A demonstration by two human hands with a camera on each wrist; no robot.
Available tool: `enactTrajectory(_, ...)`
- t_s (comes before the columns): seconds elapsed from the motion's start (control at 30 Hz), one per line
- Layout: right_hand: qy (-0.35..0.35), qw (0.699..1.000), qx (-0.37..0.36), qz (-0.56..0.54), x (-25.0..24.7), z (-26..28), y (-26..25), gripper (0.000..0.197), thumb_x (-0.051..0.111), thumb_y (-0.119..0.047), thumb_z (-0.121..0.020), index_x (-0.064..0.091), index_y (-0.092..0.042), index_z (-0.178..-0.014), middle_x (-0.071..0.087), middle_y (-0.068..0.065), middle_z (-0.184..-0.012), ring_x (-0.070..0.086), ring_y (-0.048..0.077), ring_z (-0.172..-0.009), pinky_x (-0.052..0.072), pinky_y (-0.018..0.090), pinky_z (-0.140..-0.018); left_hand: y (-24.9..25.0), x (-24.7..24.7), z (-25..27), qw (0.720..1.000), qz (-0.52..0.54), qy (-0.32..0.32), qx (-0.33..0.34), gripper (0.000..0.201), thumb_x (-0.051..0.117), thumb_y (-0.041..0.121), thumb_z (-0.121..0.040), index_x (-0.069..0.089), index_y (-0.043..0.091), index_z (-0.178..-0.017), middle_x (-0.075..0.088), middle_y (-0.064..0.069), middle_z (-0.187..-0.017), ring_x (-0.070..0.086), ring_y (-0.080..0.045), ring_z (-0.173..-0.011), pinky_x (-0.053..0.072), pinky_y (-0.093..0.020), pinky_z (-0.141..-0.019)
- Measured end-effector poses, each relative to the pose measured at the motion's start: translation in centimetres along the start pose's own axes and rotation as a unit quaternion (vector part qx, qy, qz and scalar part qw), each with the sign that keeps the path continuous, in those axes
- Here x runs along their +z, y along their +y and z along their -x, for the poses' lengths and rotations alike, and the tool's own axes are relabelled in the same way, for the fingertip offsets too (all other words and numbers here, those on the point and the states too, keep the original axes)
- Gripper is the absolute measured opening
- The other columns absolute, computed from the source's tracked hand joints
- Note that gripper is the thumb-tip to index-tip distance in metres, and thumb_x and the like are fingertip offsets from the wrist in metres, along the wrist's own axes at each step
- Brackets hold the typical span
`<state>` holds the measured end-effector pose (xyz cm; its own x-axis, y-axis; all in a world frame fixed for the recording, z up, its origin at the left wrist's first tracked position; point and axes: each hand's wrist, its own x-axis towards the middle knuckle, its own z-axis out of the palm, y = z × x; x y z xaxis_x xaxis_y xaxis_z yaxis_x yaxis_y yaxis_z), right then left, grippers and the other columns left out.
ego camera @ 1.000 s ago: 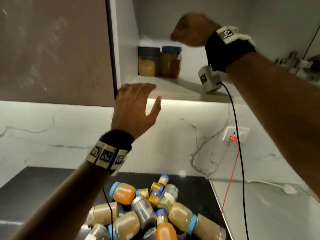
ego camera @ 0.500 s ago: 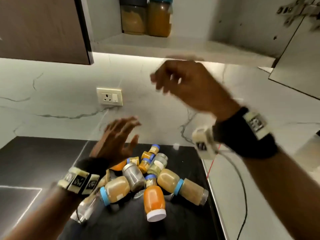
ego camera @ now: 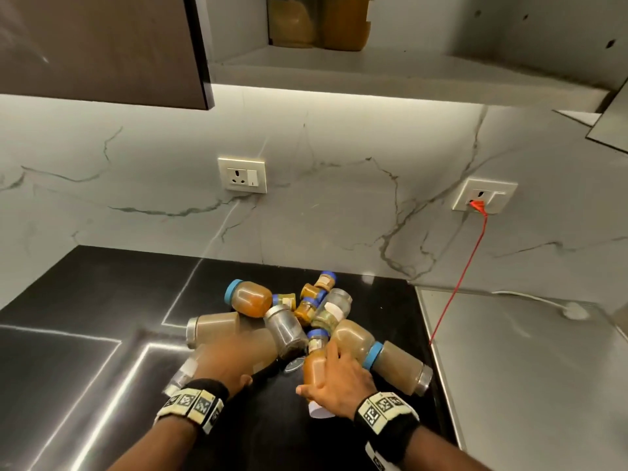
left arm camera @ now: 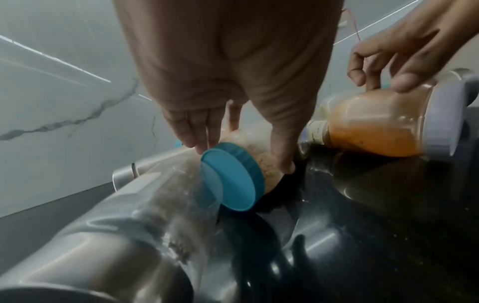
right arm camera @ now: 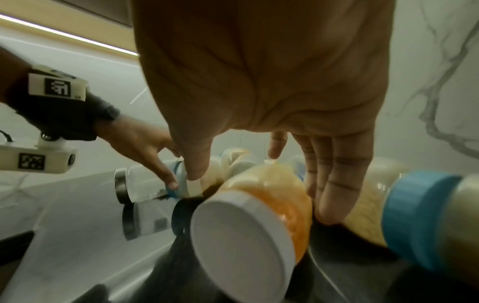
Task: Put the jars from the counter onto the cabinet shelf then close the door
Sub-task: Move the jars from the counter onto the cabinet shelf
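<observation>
Two hands are reaching into a heap of jars lying on a black counter point(ego camera: 102, 300). The right hand point(ego camera: 339, 375) is closing fingers and thumb around an orange jar point(ego camera: 314, 368) lying on its side, its white lid point(right arm camera: 241, 235) pointing toward the person and its long axis running away toward the wall. The left hand point(ego camera: 231, 358) is wrapping a tan jar with a blue lid point(left arm camera: 233, 176), also on its side, lid facing the wrist. Bare counter is lying open to the left; the counter's right edge is running just beside the heap. Behind, more toppled jars are crowding together. Above, two jars are standing on the open cabinet shelf point(ego camera: 390, 76).
</observation>
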<state>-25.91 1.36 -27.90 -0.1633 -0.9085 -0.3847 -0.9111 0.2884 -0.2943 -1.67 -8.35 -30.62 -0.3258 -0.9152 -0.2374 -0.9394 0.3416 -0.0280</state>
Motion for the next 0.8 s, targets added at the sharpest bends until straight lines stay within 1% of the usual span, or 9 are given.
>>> enactTrajectory(0.07,-0.011,1.0,0.026,0.001,1.5,-0.3,0.1,0.121,0.07,-0.08,-0.072,0.007,-0.027,-0.161,0.048,0.014,-0.145,0.056,0.039,-0.129,0.05,0.051,-0.101,0.3,0.0,0.0,1.0,0.001,0.009,-0.004,0.093,0.073,0.047,-0.084,0.021,0.021,-0.157,0.044,-0.006,-0.156,0.048,-0.024,-0.141,0.036,-0.044,-0.116)
enactTrajectory(0.2,-0.015,0.999,0.041,-0.032,2.4,-0.5,0.3,0.118,0.076,-0.063,-0.078,0.001,-0.029,-0.162,0.049,0.014,-0.143,0.056,0.036,-0.129,0.05,0.049,-0.103,0.4,-0.5,-0.1,1.0,0.013,0.0,-0.002,0.084,0.075,0.042,-0.082,0.026,0.025,-0.147,0.055,-0.004,-0.142,0.057,-0.024,-0.129,0.043,-0.042,-0.11)
enactTrajectory(0.27,-0.028,0.998,0.039,-0.032,2.0,-0.5,0.5,0.115,0.075,-0.06,-0.076,0.004,-0.032,-0.161,0.047,0.015,-0.143,0.054,0.038,-0.129,0.05,0.049,-0.103,0.3,-0.9,-0.2,1.0,0.027,-0.013,0.0,0.085,0.077,0.045,-0.079,0.025,0.029,-0.145,0.056,-0.005,-0.137,0.059,-0.025,-0.124,0.047,-0.042,-0.108)
enactTrajectory(0.33,-0.046,0.998,0.025,-0.024,1.1,-0.6,0.8,0.106,0.073,-0.062,-0.073,0.012,-0.038,-0.157,0.047,0.015,-0.141,0.052,0.038,-0.128,0.049,0.05,-0.103,0.1,-1.4,-0.3,0.998,0.048,-0.034,0.007,0.085,0.077,0.047,-0.078,0.025,0.034,-0.143,0.053,-0.005,-0.134,0.06,-0.027,-0.121,0.049,-0.044,-0.106)
enactTrajectory(0.47,-0.081,0.996,-0.014,0.021,-1.3,-1.0,1.4,0.088,0.065,-0.069,-0.076,0.03,-0.045,-0.153,0.047,0.014,-0.142,0.047,0.036,-0.131,0.045,0.049,-0.106,-0.4,-2.4,-0.7,0.991,0.107,-0.077,0.033,0.082,0.08,0.044,-0.075,0.027,0.038,-0.138,0.042,-0.005,-0.137,0.058,-0.031,-0.124,0.054,-0.047,-0.102)
enactTrajectory(0.53,-0.089,0.995,-0.021,0.043,-2.0,-1.5,1.4,0.086,0.068,-0.066,-0.078,0.034,-0.042,-0.154,0.045,0.015,-0.146,0.043,0.039,-0.137,0.042,0.051,-0.111,-0.4,-2.9,-0.8,0.988,0.118,-0.081,0.05,0.084,0.082,0.043,-0.074,0.027,0.035,-0.138,0.042,-0.005,-0.135,0.056,-0.03,-0.126,0.053,-0.046,-0.104)
enactTrajectory(0.6,-0.087,0.995,-0.017,0.05,-2.2,-1.9,1.1,0.09,0.073,-0.062,-0.078,0.033,-0.034,-0.154,0.047,0.016,-0.147,0.041,0.039,-0.139,0.039,0.052,-0.114,-0.4,-3.1,-0.8,0.988,0.122,-0.073,0.059,0.086,0.083,0.043,-0.074,0.026,0.033,-0.137,0.045,-0.004,-0.133,0.057,-0.027,-0.124,0.053,-0.043,-0.104)
enactTrajectory(0.7,-0.065,0.997,-0.011,0.025,-2.2,-2.2,0.4,0.098,0.08,-0.058,-0.075,0.029,-0.024,-0.152,0.051,0.017,-0.144,0.042,0.038,-0.138,0.041,0.052,-0.113,-0.1,-3.1,-0.6,0.989,0.118,-0.055,0.077,0.083,0.082,0.043,-0.076,0.028,0.029,-0.137,0.046,-0.002,-0.132,0.057,-0.023,-0.123,0.053,-0.036,-0.103)
enactTrajectory(0.8,-0.044,0.998,-0.026,0.035,-1.7,-2.1,-0.1,0.094,0.078,-0.055,-0.081,0.028,-0.022,-0.154,0.05,0.015,-0.145,0.042,0.036,-0.139,0.041,0.051,-0.114,0.1,-3.1,-0.4,0.99,0.103,-0.046,0.086,0.076,0.08,0.044,-0.08,0.032,0.029,-0.137,0.046,-0.001,-0.134,0.054,-0.02,-0.125,0.049,-0.033,-0.103)
